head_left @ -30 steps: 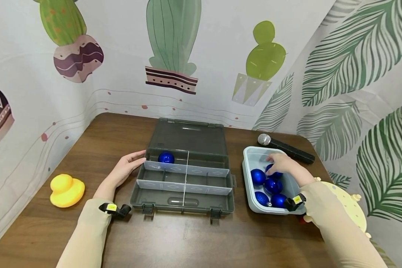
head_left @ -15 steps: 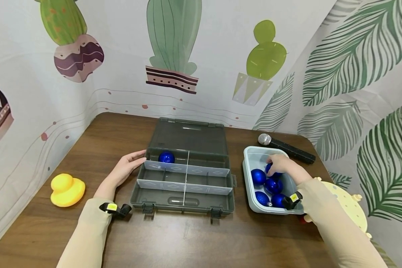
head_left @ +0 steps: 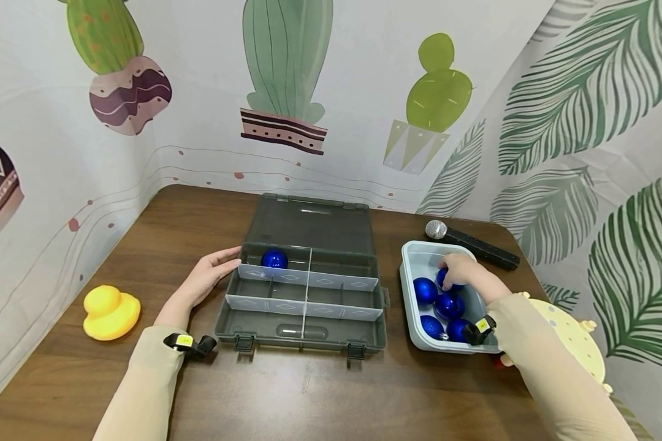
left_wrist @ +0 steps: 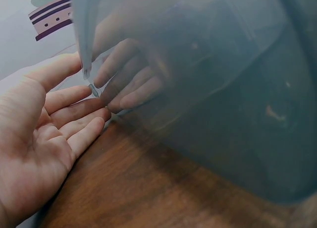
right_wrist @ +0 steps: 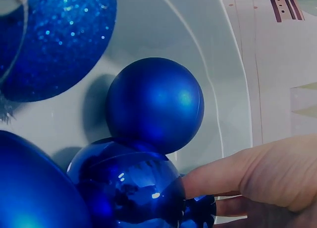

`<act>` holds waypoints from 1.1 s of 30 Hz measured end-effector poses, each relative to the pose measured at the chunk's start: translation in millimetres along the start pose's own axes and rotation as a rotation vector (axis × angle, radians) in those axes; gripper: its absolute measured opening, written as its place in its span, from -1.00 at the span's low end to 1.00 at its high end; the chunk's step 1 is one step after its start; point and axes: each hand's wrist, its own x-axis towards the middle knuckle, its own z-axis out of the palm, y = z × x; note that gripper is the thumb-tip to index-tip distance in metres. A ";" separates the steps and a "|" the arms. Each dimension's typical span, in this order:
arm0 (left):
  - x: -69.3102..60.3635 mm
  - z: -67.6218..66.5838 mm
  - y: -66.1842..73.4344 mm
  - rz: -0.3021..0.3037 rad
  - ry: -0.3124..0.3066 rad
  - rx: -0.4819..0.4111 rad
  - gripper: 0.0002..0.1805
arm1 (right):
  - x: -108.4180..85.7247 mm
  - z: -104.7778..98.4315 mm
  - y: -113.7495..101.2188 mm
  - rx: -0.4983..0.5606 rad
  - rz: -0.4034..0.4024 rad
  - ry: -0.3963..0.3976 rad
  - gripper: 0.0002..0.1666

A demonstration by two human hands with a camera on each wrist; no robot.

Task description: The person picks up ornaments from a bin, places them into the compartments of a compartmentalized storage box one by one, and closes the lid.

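Note:
A dark grey see-through compartment case [head_left: 311, 229] lies with its lid swung back. Inside, one blue bauble [head_left: 274, 258] sits in the back left compartment. My left hand [head_left: 203, 280] touches the case's left side with extended fingers; the left wrist view shows its palm beside the wall. On the right stands a pale blue tub [head_left: 418, 260] with several blue baubles. My right hand [head_left: 464, 272] reaches into it and grips the rearmost bauble [head_left: 440, 278], mostly hidden by the fingers. Close by lie a shiny bauble [right_wrist: 129, 186], a matte bauble [right_wrist: 154, 105] and a glittery bauble [right_wrist: 64, 37].
Behind the tub lies a black microphone [head_left: 474, 246]. A yellow rubber duck [head_left: 110, 312] sits at the far left. Right of the tub, partly under my right forearm, is a pale yellow spotted object [head_left: 576, 337]. A patterned cloth hangs behind the wooden table [head_left: 309, 398].
My right hand has shifted slightly left, and its fingers have closed round the rearmost bauble in the tub. The left hand and the case stay where they were.

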 end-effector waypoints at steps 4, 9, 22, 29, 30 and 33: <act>0.2 0.2 0.1 0.002 0.000 -0.006 -0.33 | -1.6 -0.6 -1.6 0.011 0.006 0.008 -0.36; 0.2 0.5 0.0 0.002 0.004 -0.013 -0.33 | -3.1 -2.9 -4.0 0.022 0.013 0.027 -0.36; 1.3 1.3 0.5 0.003 0.000 -0.001 -0.33 | -7.0 -7.6 -0.5 0.083 0.040 0.072 -0.40; 0.7 1.3 0.4 0.001 0.003 -0.001 -0.33 | -10.5 -15.2 -1.7 0.089 0.028 0.132 -0.33; 0.5 1.2 0.3 0.002 0.004 -0.002 -0.33 | -11.5 -17.0 -2.9 0.091 0.022 0.145 -0.32; 0.0 1.2 -0.1 0.004 0.006 -0.006 -0.34 | -15.3 -23.3 -7.5 0.109 -0.001 0.191 -0.31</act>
